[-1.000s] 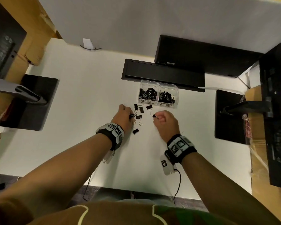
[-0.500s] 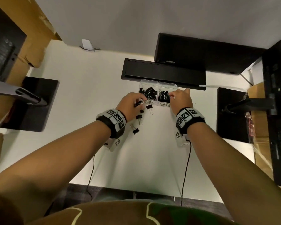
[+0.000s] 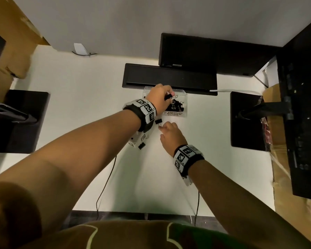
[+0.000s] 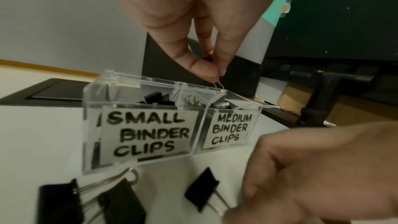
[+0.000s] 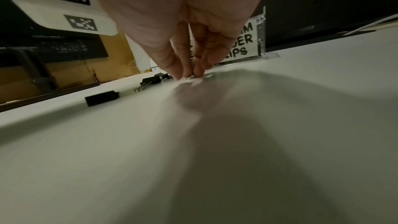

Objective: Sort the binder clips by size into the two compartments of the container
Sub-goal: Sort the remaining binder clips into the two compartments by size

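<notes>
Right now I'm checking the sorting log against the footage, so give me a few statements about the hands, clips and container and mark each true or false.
1. The left hand pinches a clip above the container. True.
2. The container's labels read LARGE and SMALL. False: they read SMALL BINDER CLIPS and MEDIUM BINDER CLIPS.
3. The right hand is inside the medium compartment. False: it is down on the table in front of the container, fingertips at a loose clip's wire handle.
4. Black clips lie loose on the table in front of the container. True.
5. Both compartments are empty. False: black clips show in each.
</notes>
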Action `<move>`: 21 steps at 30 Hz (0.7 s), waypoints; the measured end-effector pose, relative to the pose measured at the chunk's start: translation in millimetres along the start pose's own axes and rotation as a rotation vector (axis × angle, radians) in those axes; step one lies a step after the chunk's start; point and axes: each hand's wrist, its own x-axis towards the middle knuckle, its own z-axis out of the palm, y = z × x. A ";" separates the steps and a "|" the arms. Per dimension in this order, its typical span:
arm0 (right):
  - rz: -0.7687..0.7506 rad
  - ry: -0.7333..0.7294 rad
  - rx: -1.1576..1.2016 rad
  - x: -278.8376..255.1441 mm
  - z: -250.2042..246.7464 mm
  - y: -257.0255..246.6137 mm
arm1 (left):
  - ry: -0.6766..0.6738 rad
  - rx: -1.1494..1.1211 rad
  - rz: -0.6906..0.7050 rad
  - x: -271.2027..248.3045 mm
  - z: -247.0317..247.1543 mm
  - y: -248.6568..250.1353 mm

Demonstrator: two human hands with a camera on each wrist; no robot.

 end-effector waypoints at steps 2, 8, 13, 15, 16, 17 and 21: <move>0.022 0.019 0.023 -9.6 2.3 6.7 | -0.043 0.037 -0.002 2.8 6.7 2.2; 0.125 0.069 0.146 -20.4 3.3 21.9 | -0.077 0.046 0.047 -2.5 7.5 0.8; 0.154 0.118 0.220 -11.9 -1.6 15.7 | 0.009 -0.088 -0.007 -23.6 -6.1 -14.9; 0.166 0.103 0.212 -8.7 -1.9 11.4 | 0.013 -0.093 -0.021 -40.0 -10.1 -24.1; 0.174 0.093 0.203 -7.3 -1.5 9.9 | -0.007 -0.085 -0.035 -49.8 -10.8 -29.9; 0.180 0.089 0.200 -5.7 -1.4 8.7 | -0.039 -0.071 -0.052 -58.5 -10.3 -37.4; 0.234 0.072 0.282 -0.4 -1.7 8.6 | -0.211 0.078 -0.091 -89.7 -3.8 -64.1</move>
